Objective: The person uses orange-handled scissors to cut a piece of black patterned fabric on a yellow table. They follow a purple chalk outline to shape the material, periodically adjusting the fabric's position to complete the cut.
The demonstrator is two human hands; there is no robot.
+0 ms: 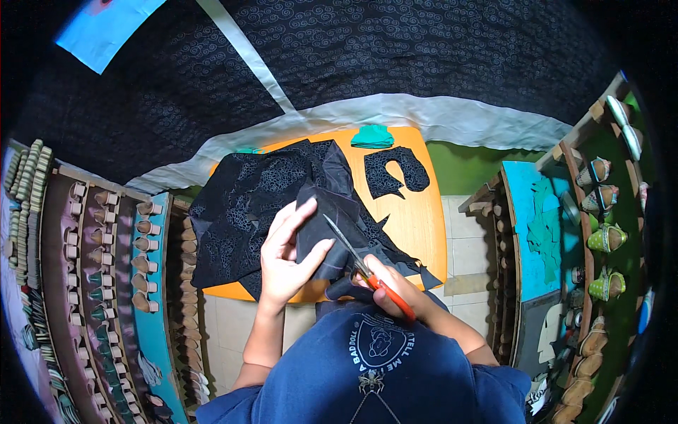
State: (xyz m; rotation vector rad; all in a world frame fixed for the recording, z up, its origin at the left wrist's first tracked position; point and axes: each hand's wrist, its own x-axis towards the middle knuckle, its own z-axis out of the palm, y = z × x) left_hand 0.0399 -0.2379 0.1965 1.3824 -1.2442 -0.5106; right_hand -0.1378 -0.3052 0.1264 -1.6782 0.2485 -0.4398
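My left hand (286, 254) pinches a piece of dark fabric (318, 225) between thumb and fingers and holds it up over the table. In my right hand (397, 286) is a pair of scissors with orange handles (395, 302). Their blades (342, 237) point up and to the left and lie against the held fabric. Whether the blades are parted is hard to make out. A heap of black patterned cloth (261, 191) spreads over the left and middle of the table, behind and under the held piece.
The orange table (417, 219) also carries a cut U-shaped patterned piece (413, 169) and a folded green cloth stack (372, 136). Racks with shoe lasts (146, 265) stand on the left, and shelves with shoes (607, 239) on the right. A dark patterned curtain (424, 49) hangs behind.
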